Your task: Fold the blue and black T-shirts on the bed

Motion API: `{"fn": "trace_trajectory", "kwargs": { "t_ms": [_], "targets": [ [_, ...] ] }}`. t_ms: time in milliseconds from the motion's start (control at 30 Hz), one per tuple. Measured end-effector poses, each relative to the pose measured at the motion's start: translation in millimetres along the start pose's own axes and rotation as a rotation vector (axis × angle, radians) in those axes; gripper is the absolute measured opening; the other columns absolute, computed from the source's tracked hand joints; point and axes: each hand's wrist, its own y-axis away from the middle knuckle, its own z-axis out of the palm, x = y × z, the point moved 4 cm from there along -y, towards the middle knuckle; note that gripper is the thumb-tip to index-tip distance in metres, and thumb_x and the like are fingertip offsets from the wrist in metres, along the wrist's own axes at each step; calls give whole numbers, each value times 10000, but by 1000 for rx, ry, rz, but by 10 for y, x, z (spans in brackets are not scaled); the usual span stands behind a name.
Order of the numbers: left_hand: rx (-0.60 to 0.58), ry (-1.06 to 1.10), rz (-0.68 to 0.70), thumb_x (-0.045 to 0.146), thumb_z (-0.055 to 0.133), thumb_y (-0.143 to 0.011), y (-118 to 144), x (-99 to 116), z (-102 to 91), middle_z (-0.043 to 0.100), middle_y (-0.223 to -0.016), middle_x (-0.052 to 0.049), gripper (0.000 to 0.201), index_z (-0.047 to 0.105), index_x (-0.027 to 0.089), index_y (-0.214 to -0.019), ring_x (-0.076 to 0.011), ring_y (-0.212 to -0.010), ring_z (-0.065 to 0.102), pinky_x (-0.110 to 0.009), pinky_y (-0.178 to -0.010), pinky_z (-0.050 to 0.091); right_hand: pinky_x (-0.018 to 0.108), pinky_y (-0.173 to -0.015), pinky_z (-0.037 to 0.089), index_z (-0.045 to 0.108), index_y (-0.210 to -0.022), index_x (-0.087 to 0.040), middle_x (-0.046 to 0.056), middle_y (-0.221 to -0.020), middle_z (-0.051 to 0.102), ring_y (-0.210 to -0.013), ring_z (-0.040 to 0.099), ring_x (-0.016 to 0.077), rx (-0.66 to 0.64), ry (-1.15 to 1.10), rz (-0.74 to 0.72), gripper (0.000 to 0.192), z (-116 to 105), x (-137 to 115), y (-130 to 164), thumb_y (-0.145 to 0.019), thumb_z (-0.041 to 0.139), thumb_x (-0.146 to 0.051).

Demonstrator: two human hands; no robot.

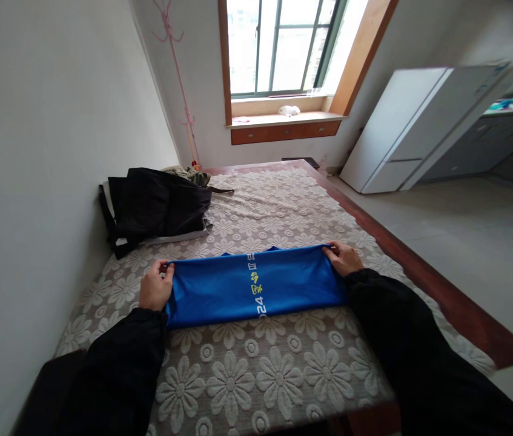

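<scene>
Left hand (155,286) and right hand (343,258) each pinch an end of the folded blue shirt (251,286), lying flat on the bed (256,369). Black clothes (158,203) sit well apart by the wall; bed edge near right.

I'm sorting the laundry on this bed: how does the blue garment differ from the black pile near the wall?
The blue garment is stretched flat, gripped at both ends by the left hand and right hand; the black pile lies crumpled and untouched. Blue carries yellow-white print; black looks plain. Both rest on the floral bedspread.
</scene>
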Motion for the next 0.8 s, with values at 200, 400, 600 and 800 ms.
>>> {"fn": "trace_trajectory", "kwargs": {
  "t_ms": [200,400,600,800],
  "targets": [
    [-8,-9,7,457,530,-899,16,18,6,750,-926,-87,334,665,197,-1061,-221,-758,676,-311,-723,479,354,-725,548,713,-940,-212,83,-816,766,-775,723,254,4,18,-7,269,-11,-25,6,-825,599,-427],
    [-19,-12,-4,452,540,-901,28,34,4,747,-918,-79,321,669,201,-1054,-216,-754,676,-302,-706,477,349,-725,555,715,-929,-218,77,-806,766,-770,724,248,18,-1,-2,247,-5,-29,14,-815,615,-413],
    [-20,-9,-1,442,559,-900,41,33,1,743,-899,-69,313,672,197,-1060,-204,-733,670,-295,-695,468,346,-733,554,712,-931,-222,70,-791,759,-779,720,245,10,-7,-2,262,-2,-29,14,-807,611,-430],
    [-20,-19,7,449,572,-900,40,31,8,740,-891,-61,319,677,198,-1066,-194,-705,651,-292,-679,455,352,-724,545,704,-922,-217,74,-797,756,-754,714,245,0,-21,14,303,-2,-38,16,-803,616,-482]
  ]
}}
